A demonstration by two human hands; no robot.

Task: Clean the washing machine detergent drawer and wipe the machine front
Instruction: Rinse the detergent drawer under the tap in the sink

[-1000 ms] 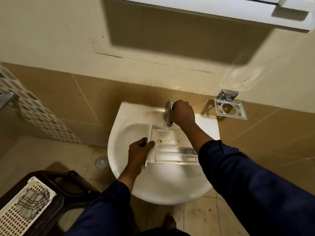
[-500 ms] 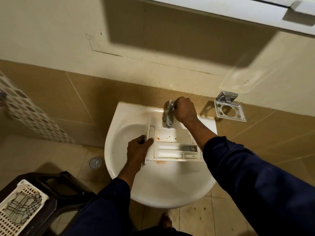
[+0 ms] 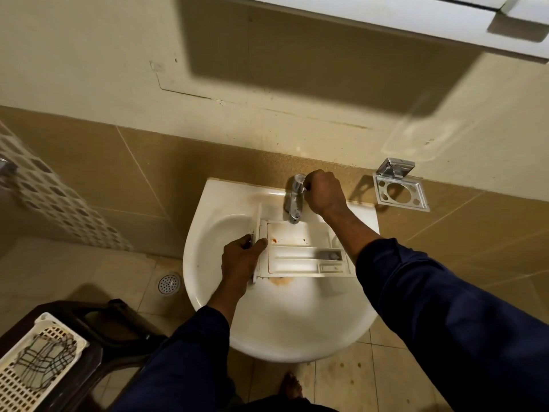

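A white detergent drawer (image 3: 300, 252) with brown stains lies flat inside the white wash basin (image 3: 279, 322), under the chrome tap (image 3: 294, 200). My left hand (image 3: 242, 260) grips the drawer's front panel at its left end. My right hand (image 3: 323, 191) is closed on the tap's handle at the back of the basin. A rusty smear shows on the basin just below the drawer. I cannot tell whether water runs from the spout.
A chrome holder (image 3: 399, 188) is fixed to the tiled wall right of the basin. A dark stool carrying a white perforated basket (image 3: 32, 367) stands at the lower left. A floor drain (image 3: 168, 283) lies left of the basin. A bare foot (image 3: 292, 385) shows below.
The drawer has slid back under the tap's spout. My right hand has shifted on the tap from over the spout to its handle behind, and the view has tilted slightly.
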